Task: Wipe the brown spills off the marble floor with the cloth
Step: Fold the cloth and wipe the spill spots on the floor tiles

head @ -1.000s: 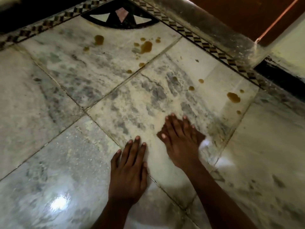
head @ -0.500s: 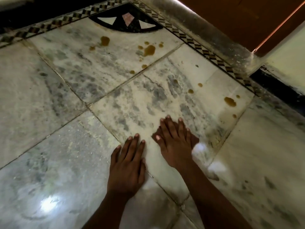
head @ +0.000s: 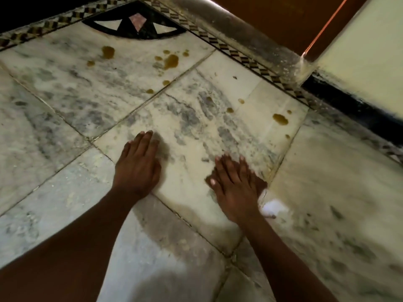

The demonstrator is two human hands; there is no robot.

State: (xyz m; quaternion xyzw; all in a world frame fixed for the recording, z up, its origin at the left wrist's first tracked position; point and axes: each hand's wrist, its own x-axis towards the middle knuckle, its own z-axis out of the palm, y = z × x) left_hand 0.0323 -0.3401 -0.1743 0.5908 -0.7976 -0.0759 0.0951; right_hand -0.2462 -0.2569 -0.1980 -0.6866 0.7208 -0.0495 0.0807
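Observation:
Brown spills dot the white-grey marble floor (head: 65,175): a blob (head: 108,51) and a bigger one (head: 171,61) on the far tile, and another (head: 280,118) with small drops near the right border. My right hand (head: 233,188) presses flat on a dark brown cloth (head: 260,184), of which only an edge shows past my fingers, near the tile's right joint. My left hand (head: 137,166) lies flat on the floor, fingers together, holding nothing. All the spills lie beyond both hands.
A chequered inlay strip (head: 246,59) and a raised stone kerb (head: 235,25) run along the far right. A black fan-shaped inlay (head: 135,27) sits at the far corner. A pale wall with a black skirting (head: 349,110) stands at the right.
My right hand has slid the cloth to the right, away from my left hand, toward the tile joint. The view has shifted closer to the floor.

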